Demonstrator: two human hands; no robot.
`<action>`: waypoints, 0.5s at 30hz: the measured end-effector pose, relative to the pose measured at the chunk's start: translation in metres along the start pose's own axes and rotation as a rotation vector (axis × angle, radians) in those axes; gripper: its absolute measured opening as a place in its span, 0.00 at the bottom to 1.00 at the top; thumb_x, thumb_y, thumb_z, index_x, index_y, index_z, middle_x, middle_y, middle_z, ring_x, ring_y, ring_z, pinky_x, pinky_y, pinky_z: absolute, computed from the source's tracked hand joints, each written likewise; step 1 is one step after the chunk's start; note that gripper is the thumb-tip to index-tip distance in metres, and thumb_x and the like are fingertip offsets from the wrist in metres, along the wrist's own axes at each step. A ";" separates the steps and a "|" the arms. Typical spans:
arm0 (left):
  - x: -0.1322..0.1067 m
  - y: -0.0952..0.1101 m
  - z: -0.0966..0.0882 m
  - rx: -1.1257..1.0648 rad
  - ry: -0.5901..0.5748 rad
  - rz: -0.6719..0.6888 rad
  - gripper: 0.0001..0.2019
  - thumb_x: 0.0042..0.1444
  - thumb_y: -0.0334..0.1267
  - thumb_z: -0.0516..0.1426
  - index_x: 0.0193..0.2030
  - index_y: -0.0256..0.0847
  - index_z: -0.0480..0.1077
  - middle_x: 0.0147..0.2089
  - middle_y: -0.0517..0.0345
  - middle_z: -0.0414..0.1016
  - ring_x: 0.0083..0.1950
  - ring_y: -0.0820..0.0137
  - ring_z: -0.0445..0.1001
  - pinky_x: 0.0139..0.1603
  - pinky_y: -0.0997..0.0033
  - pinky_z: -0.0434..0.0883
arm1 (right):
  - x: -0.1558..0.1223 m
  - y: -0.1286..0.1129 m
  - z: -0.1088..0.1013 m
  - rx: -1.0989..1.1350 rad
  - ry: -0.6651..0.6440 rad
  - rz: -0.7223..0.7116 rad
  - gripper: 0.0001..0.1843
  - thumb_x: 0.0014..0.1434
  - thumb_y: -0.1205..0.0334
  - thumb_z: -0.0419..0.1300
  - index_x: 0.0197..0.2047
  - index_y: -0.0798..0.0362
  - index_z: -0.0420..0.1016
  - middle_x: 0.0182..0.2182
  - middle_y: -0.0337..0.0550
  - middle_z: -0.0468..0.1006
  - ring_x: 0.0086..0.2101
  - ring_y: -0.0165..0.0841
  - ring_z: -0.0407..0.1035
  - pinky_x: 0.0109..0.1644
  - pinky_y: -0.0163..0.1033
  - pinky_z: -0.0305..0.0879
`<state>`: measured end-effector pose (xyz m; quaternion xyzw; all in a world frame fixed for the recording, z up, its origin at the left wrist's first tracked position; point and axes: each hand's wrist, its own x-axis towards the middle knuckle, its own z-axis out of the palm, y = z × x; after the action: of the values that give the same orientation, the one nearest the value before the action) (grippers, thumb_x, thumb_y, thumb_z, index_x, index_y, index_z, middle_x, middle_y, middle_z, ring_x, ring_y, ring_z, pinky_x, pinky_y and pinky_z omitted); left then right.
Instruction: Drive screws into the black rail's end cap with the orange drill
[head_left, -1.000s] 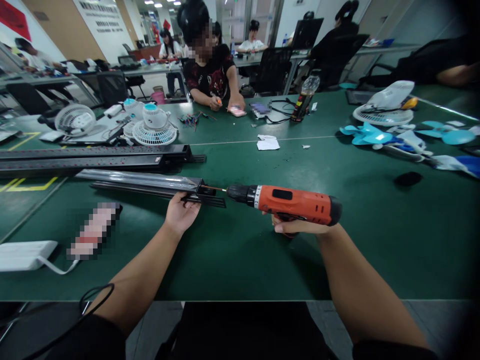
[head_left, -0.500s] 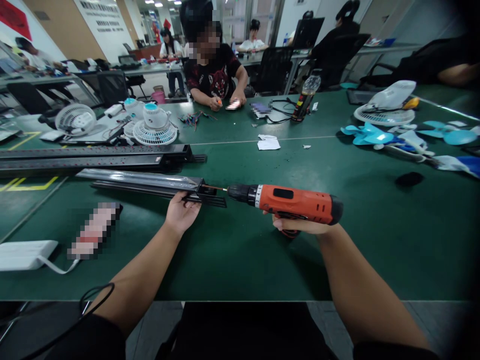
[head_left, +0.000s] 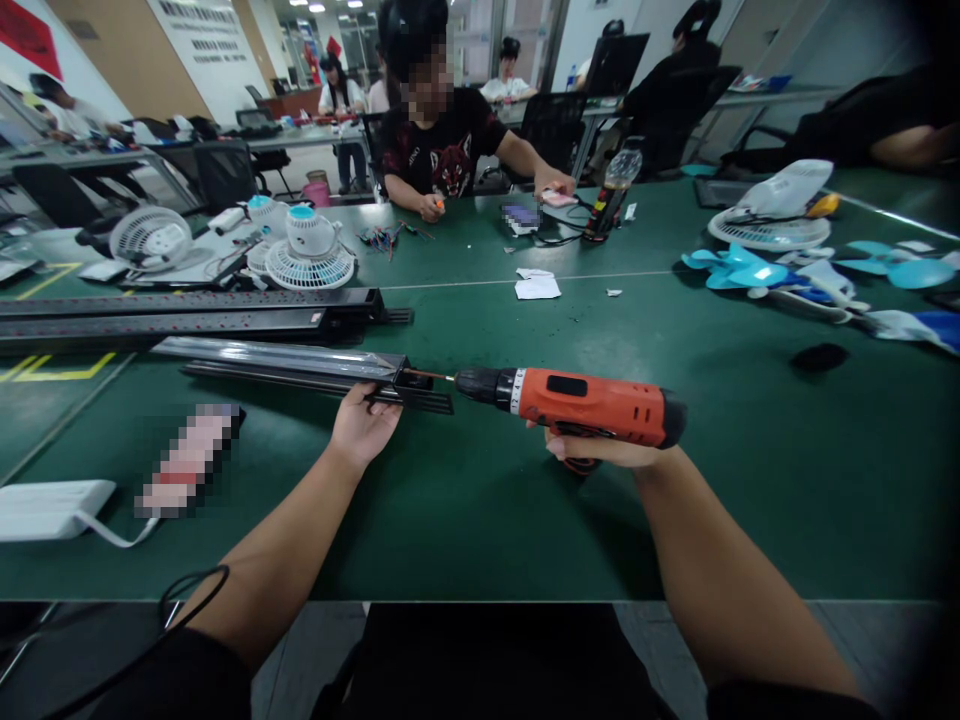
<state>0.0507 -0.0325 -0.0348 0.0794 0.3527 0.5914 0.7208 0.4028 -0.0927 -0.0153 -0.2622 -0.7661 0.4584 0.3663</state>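
My right hand [head_left: 600, 448] is wrapped round the handle of an orange and black cordless drill [head_left: 592, 403], which points left. From its chuck a long thin bit [head_left: 431, 375] reaches into the open end of a black metal rail [head_left: 300, 362] with a shiny clear film on top. How deep the tip goes is hidden. My left hand [head_left: 366, 428] grips the rail near that same end, fingers curled under and behind it. Beneath the film-covered part, dark slotted strips [head_left: 431, 402] stick out past the end.
Two more black rails [head_left: 187, 315] lie behind. A phone [head_left: 191, 460] and a white power bank [head_left: 52, 510] are at left. White fan parts [head_left: 309, 250], a bottle [head_left: 611, 195], paper [head_left: 537, 284] and blue fan blades [head_left: 731, 268] lie farther back. A person [head_left: 450, 150] sits opposite.
My hands, the drill and the rail look the same. Across the table, the person has leaned and stretched an arm towards the bottle, carrying a phone-like object that way.
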 end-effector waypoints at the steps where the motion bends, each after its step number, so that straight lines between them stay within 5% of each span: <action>1: 0.000 0.000 0.000 0.000 -0.001 0.004 0.15 0.63 0.25 0.53 0.26 0.42 0.59 0.18 0.70 0.50 0.16 0.79 0.55 0.23 0.76 0.62 | 0.000 0.000 0.000 -0.008 0.000 -0.008 0.10 0.70 0.61 0.68 0.53 0.53 0.80 0.29 0.35 0.78 0.24 0.28 0.73 0.28 0.35 0.76; 15: 0.004 0.000 -0.005 -0.007 -0.027 -0.003 0.12 0.63 0.26 0.53 0.28 0.41 0.61 0.19 0.71 0.52 0.16 0.79 0.55 0.23 0.76 0.62 | 0.001 0.003 -0.004 -0.092 -0.027 -0.050 0.11 0.70 0.62 0.68 0.54 0.51 0.80 0.30 0.35 0.78 0.27 0.29 0.75 0.34 0.37 0.78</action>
<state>0.0475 -0.0306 -0.0398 0.0844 0.3410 0.5905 0.7266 0.4055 -0.0881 -0.0165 -0.2534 -0.7974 0.4171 0.3551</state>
